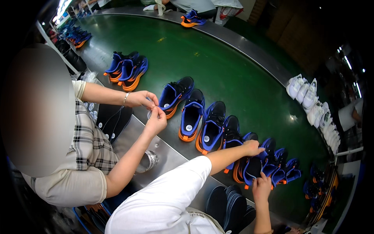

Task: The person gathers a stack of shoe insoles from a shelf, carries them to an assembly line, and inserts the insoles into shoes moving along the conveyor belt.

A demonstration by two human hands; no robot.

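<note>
My left hand (254, 147) lies fingers-together on a blue-and-black shoe (252, 167) on the green belt (233, 74), right hand (261, 187) pinching its heel edge (co-worker's hands (150, 105) upstream).

Deep green conveyor belt (233, 74), edged by a dull grey metal rim (249, 48). Blue and black shoes (212, 126) in a row, orange soles glowing, small white round stickers inside. Same blue, black and orange on the shoe (252, 165) under the left hand (253, 147) and right hand (261, 187). White sleeve (171, 195) on the left arm. Black insoles (230, 204) stacked by the belt. Beside it, a co-worker's shirt (91, 144) in black-and-white plaid with plain beige cuffs, a silver bracelet (125, 98) at the wrist. Far right, all-white sneakers (311, 103) lined up. More blue-and-orange pairs (128, 68) further up the belt.
</note>
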